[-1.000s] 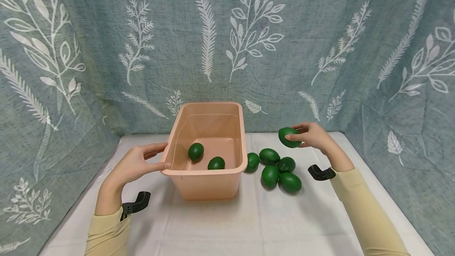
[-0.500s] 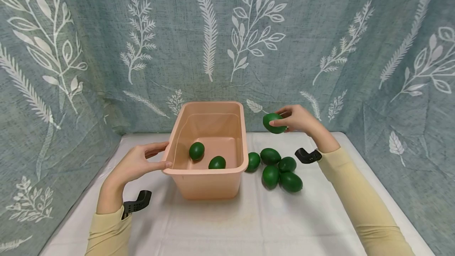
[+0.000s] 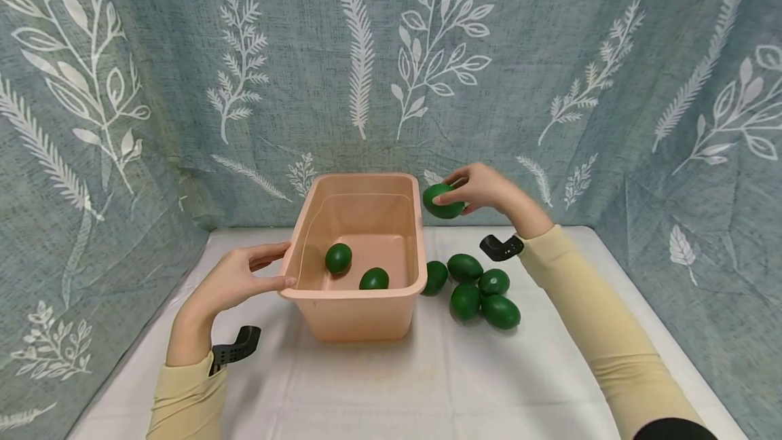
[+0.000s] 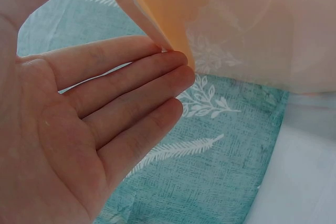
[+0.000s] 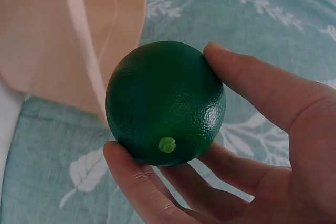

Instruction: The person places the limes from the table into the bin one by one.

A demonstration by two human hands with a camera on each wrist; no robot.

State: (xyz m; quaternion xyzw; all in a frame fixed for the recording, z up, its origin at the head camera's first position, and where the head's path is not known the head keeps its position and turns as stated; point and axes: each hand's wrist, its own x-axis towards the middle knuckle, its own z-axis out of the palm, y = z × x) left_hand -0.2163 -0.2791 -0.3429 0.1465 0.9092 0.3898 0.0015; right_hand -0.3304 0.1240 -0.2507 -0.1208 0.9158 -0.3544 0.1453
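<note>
A green fruit is pinched between the thumb and fingers of the right hand, held up just right of the peach bin. The right wrist view shows this fruit with its pale stem end and the hand around it. Extended fingers and thumb of the left hand touch the bin's left rim near its front corner. In the left wrist view the hand has straight fingers against the bin's edge. Two green fruits lie inside the bin.
Several more green fruits lie clustered on the white-covered table, right of the bin; one is beside its wall. A blue-green curtain with white leaf patterns hangs behind and at both sides.
The right hand has moved left and upward with its fruit, from above the cluster to beside the bin's right rim. The left hand stays at the bin.
</note>
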